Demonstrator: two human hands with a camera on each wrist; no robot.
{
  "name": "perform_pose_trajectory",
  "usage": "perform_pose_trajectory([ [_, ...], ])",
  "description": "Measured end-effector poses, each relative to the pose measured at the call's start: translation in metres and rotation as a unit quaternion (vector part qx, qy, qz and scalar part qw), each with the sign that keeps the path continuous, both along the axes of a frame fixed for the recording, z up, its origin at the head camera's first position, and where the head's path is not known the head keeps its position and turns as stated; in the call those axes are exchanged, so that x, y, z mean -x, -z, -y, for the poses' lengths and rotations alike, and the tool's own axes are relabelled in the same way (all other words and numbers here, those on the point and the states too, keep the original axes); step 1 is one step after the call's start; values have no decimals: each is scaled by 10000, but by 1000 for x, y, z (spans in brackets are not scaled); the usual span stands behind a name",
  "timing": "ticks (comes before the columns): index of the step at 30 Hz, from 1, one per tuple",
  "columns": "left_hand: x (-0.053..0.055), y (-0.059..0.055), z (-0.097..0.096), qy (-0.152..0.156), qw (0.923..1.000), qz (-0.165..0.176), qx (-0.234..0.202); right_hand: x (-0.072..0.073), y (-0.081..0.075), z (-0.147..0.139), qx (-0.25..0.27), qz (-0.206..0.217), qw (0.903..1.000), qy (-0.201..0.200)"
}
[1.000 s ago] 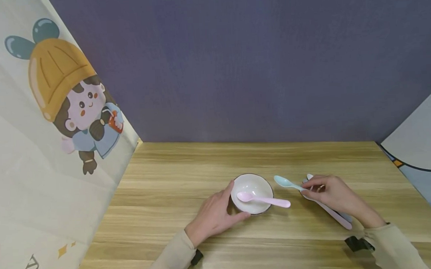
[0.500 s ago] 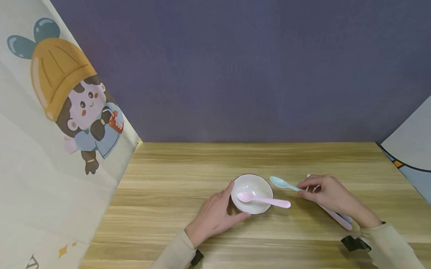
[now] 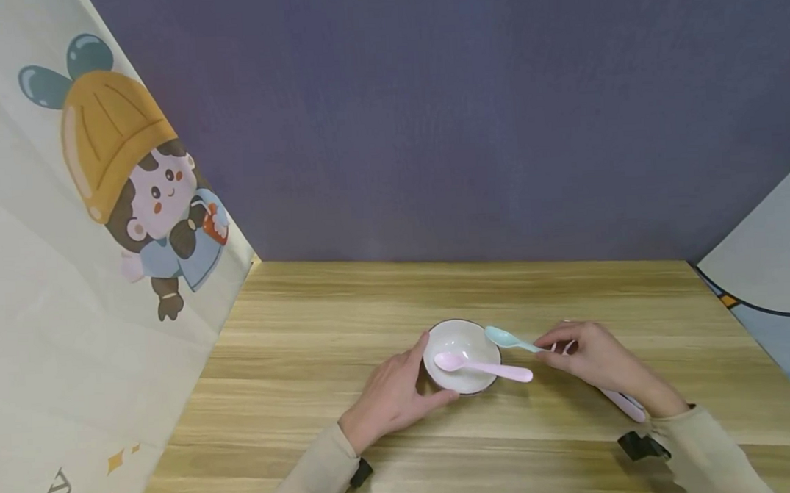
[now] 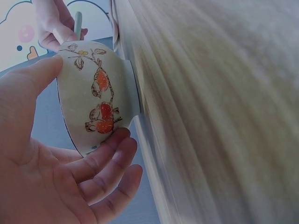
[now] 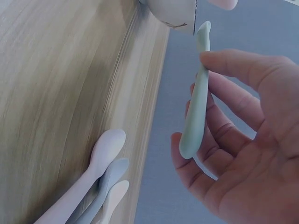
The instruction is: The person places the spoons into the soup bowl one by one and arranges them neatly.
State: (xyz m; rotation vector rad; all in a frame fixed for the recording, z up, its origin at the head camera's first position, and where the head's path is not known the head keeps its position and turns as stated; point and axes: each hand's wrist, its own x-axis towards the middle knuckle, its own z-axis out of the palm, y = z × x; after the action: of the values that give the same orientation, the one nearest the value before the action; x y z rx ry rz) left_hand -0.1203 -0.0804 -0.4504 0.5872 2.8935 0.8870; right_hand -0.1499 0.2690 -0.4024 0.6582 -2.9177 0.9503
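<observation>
A small white bowl (image 3: 447, 337) with a dark rim sits on the table, its outside painted with red fruit and brown leaves in the left wrist view. My left hand (image 3: 393, 399) holds its near left side, thumb and fingers spread round the wall. Across the bowl lies a pink spoon (image 3: 496, 369), its handle jutting out over the right rim. My right hand (image 3: 595, 355) pinches a pale blue-green spoon (image 5: 198, 105) by the handle. That spoon's head is at the bowl's right rim; whether it touches cannot be told.
Several spoons lie together under and beside my right hand: a pale pink one (image 5: 108, 144), a grey one (image 5: 112, 175) and a cream one (image 5: 115, 196). A dark wall (image 3: 429, 127) rises behind the wooden table (image 3: 318, 316).
My right hand has moved left with the blue-green spoon, from above the other spoons to the bowl's rim. The left hand, bowl and pink spoon have stayed put.
</observation>
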Motion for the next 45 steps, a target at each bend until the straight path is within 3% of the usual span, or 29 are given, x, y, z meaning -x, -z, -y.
perform_pose_trajectory([
  [15,9,2,-5,-127,9999,-37,32,16,3,3,23,128,9997,-223],
  [45,8,2,-5,-89,9999,-49,18,22,-3,21,91,401,9979,-507],
])
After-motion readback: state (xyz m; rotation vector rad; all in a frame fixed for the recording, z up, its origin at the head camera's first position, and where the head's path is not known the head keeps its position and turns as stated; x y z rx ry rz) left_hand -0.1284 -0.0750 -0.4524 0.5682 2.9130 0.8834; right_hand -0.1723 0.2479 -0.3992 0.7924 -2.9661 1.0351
